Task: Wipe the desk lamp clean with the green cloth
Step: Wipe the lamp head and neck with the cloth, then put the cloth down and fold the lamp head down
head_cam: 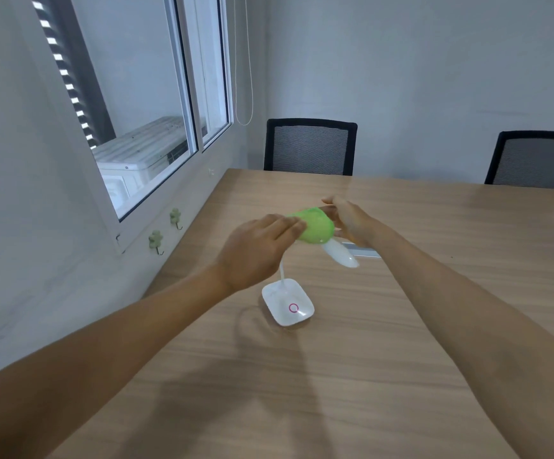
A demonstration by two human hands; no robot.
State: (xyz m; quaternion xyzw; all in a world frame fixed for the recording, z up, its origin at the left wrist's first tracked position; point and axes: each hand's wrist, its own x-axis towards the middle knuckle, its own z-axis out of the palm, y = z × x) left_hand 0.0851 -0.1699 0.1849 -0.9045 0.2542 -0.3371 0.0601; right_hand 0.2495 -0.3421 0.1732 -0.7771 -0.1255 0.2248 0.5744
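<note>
A small white desk lamp stands on the wooden table, its square base (288, 302) marked with a pink ring. Its thin neck rises behind my left hand to a long white head (341, 254) that slants down to the right. The green cloth (315, 229) is wrapped over the upper end of the lamp head. My left hand (255, 251) presses on the cloth from the left, fingers laid against it. My right hand (348, 220) holds the cloth and the lamp head from the right side. The part of the head under the cloth is hidden.
The wooden table (434, 326) runs along a white wall with a window (143, 104) on the left. Two black mesh chairs (310, 147) (535, 160) stand at the far edge. Green hooks (156, 240) hang on the wall below the window.
</note>
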